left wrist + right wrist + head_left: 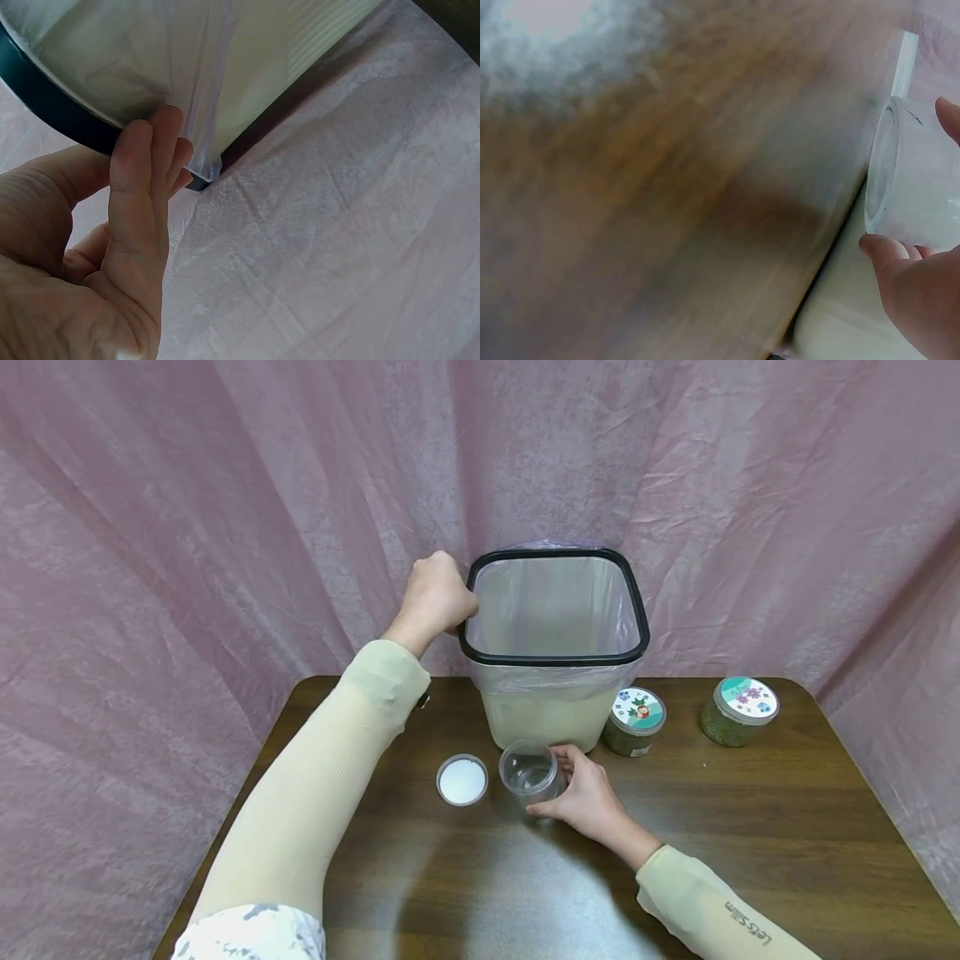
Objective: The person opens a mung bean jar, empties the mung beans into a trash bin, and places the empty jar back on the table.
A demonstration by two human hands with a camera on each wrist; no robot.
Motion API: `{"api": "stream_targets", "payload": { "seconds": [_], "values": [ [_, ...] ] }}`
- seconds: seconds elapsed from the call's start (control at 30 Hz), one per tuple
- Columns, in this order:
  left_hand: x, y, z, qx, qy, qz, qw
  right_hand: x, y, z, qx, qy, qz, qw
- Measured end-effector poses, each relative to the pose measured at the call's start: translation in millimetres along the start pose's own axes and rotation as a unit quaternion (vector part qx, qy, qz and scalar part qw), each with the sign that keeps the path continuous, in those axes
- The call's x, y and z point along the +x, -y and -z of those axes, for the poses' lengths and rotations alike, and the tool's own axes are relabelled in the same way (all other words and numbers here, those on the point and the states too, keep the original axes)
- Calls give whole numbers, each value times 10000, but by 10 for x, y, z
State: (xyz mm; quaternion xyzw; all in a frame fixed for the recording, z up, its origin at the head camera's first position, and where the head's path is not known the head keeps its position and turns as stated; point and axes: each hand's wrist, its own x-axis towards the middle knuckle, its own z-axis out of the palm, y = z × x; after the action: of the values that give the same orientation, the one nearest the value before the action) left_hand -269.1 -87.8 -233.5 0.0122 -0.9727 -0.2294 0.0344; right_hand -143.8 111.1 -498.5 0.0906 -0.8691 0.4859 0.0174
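I have the left hand (438, 593) raised at the left side of the tall cream plastic bin (543, 706), its grip pinching the square black plastic rim (555, 660) between thumb and fingers. A thin translucent plastic liner (551, 677) covers the inside and hangs over the rim. The bin is on the far side of the brown wood-grain worktop (750, 802).

On the near side of the bin, I read the right hand's (588, 797) grip as closed round the clear cylindrical plastic cup (528, 772), thumb on the near side and fingers on the far side. The cup's mouth leans a little to the left; whether its base touches the worktop I cannot tell.

Just left of the cup I see a round white disc with a grey rim (462, 780), lying flat. To the right of the bin, close by it, stands a clear round jar with a teal-and-white picture lid (636, 714); a second green-filled jar with a flower-patterned lid (738, 710) stands farther right.
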Motion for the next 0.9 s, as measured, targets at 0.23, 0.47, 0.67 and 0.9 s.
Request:
{"api": "stream_targets", "payload": {
  "seconds": [0.23, 0.47, 0.67, 0.9],
  "values": [
    [27, 17, -7, 28, 5, 28, 10000, -14, -14, -21, 100, 62, -73, 9999],
    [38, 30, -18, 30, 13, -21, 10000, -5, -23, -22, -65, 44, -41, 10000],
    [43, 41, -25, -4, -12, -20, 10000, 3, -67, -22, -95, 83, 30, 9999],
    [60, 56, -35, -139, 33, 30, 9999, 26, -63, 0, -199, 197, 35, 9996]
  ]
}}
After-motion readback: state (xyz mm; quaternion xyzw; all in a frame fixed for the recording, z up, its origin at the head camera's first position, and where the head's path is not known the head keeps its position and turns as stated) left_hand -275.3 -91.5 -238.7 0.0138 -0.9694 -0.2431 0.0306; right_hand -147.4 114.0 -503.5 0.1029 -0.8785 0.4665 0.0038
